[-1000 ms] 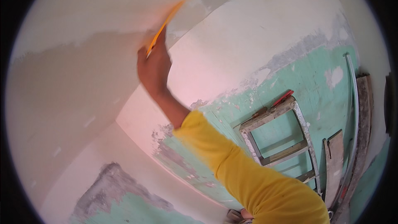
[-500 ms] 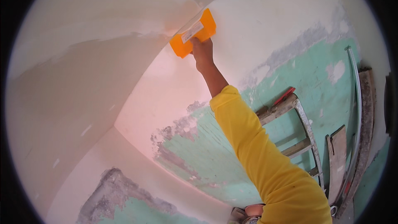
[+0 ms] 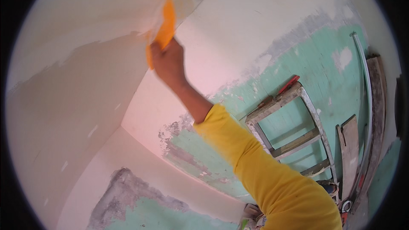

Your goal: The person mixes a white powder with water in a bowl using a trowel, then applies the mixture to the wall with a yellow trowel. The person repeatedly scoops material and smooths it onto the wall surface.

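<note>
My right hand (image 3: 168, 59) is raised in front of the upper wall, its arm in a yellow sleeve. Its fingers are closed around an orange plastic putty spreader (image 3: 168, 19), which is smeared by motion and turned nearly edge-on. The spreader overlaps the grey-white ceiling (image 3: 85, 59), close to where it meets the whitish upper wall (image 3: 230, 34); whether its blade touches the surface I cannot tell. Pale, smoothed filler lies on the ceiling around the tool. My left hand is out of view.
A worn stepladder (image 3: 294, 145) stands by the green lower wall (image 3: 328, 68), with a red-handled tool (image 3: 289, 84) on its top. A wooden board (image 3: 349, 157), a long plank (image 3: 375, 102) and a metal strip (image 3: 363, 59) lean at the right. Small items (image 3: 252, 213) sit at the bottom.
My right hand has moved left and slightly up with the orange spreader, from the wall edge over to the ceiling. The spreader has turned from broad face to nearly edge-on.
</note>
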`<state>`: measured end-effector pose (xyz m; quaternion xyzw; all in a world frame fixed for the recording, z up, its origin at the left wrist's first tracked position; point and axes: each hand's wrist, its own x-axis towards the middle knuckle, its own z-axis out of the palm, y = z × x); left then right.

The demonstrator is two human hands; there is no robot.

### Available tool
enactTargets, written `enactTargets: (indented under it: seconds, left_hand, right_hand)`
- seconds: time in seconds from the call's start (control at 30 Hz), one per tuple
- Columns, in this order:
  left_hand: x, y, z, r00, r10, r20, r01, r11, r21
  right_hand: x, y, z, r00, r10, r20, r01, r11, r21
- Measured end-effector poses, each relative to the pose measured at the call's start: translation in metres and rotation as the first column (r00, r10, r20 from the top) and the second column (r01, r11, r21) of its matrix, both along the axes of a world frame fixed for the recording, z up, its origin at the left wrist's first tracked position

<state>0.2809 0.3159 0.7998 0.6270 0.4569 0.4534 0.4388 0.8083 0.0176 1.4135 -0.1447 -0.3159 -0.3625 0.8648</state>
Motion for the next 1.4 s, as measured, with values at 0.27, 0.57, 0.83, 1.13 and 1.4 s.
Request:
enactTargets:
  seconds: [0.27, 0.57, 0.83, 1.13, 1.4]
  left_hand:
    - [-0.010, -0.015, 0.021, 0.999, 0.032, -0.036, -0.031, 0.998, 0.045]
    - [0.027, -0.022, 0.017, 0.998, 0.055, -0.024, -0.053, 0.996, 0.066]
    - [0.047, -0.022, 0.024, 0.998, 0.053, -0.045, -0.049, 0.994, 0.095]
    - [0.048, -0.044, 0.030, 0.993, 0.056, -0.101, -0.045, 0.993, 0.108]
    - [0.025, -0.037, 0.014, 0.991, 0.077, -0.108, -0.063, 0.990, 0.122]
  right_hand:
    - [-0.006, -0.004, -0.060, 0.973, 0.229, 0.032, -0.229, 0.973, 0.005]
    - [0.165, -0.039, 0.000, 0.930, 0.350, -0.117, -0.353, 0.936, -0.007]
    - [0.144, -0.058, 0.034, 0.975, 0.052, -0.216, -0.062, 0.997, -0.040]
    - [0.101, -0.018, -0.033, 0.983, 0.081, -0.166, -0.075, 0.996, 0.041]
    - [0.166, -0.033, 0.007, 0.929, 0.352, -0.117, -0.356, 0.934, -0.020]
